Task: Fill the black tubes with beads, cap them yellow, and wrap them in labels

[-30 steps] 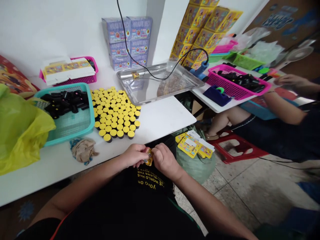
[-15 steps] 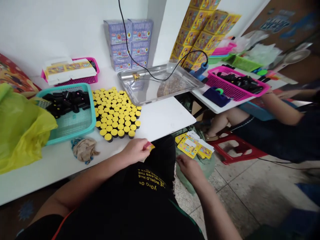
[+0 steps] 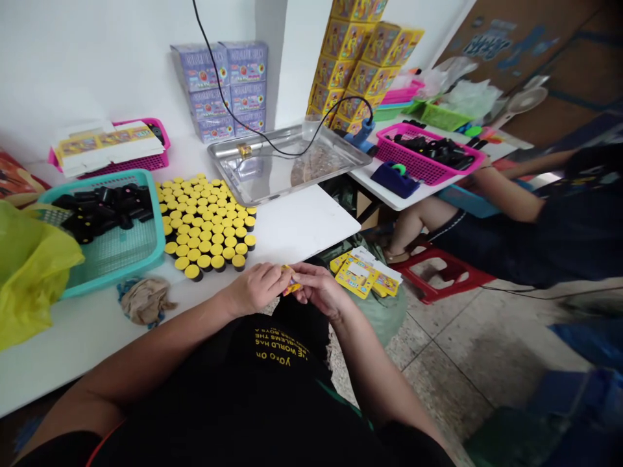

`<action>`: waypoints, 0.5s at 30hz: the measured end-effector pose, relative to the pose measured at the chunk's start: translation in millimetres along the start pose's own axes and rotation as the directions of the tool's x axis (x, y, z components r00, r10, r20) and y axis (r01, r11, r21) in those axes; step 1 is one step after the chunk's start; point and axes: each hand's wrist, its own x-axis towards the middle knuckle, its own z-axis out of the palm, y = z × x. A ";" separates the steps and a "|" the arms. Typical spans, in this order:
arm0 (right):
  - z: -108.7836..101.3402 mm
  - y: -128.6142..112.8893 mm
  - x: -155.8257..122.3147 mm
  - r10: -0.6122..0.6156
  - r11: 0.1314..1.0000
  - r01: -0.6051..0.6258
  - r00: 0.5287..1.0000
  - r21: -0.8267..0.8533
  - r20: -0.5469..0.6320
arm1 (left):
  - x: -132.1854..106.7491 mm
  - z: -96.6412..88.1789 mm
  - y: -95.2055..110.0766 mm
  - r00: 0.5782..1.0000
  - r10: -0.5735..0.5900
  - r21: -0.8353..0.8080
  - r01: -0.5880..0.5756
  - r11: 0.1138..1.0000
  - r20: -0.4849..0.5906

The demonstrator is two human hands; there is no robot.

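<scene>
Both hands meet above my lap, just off the table's front edge. My left hand (image 3: 259, 287) is closed on a small yellow and red printed packet (image 3: 291, 285). From the other side my right hand (image 3: 318, 285) pinches the same packet between thumb and fingers. Most of the packet is hidden by the fingers, so its full shape cannot be made out. Left of the hands, many black tubs with yellow lids (image 3: 209, 227) stand packed together on the white table (image 3: 302, 224). Flattened yellow cartons (image 3: 363, 272) lie on a green bag (image 3: 384, 311) to the right.
A teal basket (image 3: 160, 240) of black containers stands at left beside a crumpled cloth (image 3: 145, 301) and a yellow-green bag (image 3: 34, 272). Behind lies a metal tray (image 3: 272, 193) with a cable across it. A co-worker (image 3: 525, 207) sits at right near a pink basket (image 3: 423, 170).
My right hand has come left and up from beside the cartons to meet my left hand at the packet. The whole view has shifted slightly to the right.
</scene>
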 end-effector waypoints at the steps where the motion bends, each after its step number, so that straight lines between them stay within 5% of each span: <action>1: -0.9 -1.9 0.2 0.013 0.999 -0.013 1.000 0.037 0.001 | 0.5 0.8 -1.6 1.000 -0.009 -0.025 0.009 1.000 -0.029; 4: -3.9 -0.6 4.4 0.017 0.993 -0.010 0.998 0.118 -0.054 | 4.3 4.6 -5.1 0.981 -0.063 -0.141 0.038 0.989 -0.184; 7: -1.7 7.6 14.9 -0.103 0.984 0.133 0.966 0.117 -0.236 | 10.4 7.5 -2.2 0.901 -0.361 -0.426 0.236 0.874 -0.241; 9: 3.4 14.1 21.7 -0.229 0.958 0.276 0.898 0.075 -0.377 | 14.9 7.6 3.7 0.795 -0.606 -0.725 0.403 0.559 -0.026; 11: 10.3 20.3 25.4 -0.345 0.919 0.395 0.824 0.019 -0.449 | 19.6 6.8 10.5 0.708 -0.660 -0.878 0.453 0.155 0.249; 12: 13.6 22.8 25.9 -0.393 0.900 0.436 0.799 -0.011 -0.454 | 22.2 6.5 13.2 0.690 -0.649 -0.898 0.440 0.024 0.321; 15: 18.9 26.3 24.3 -0.478 0.869 0.483 0.770 -0.104 -0.424 | 30.5 6.8 14.9 0.670 -0.681 -0.929 0.368 -0.039 0.294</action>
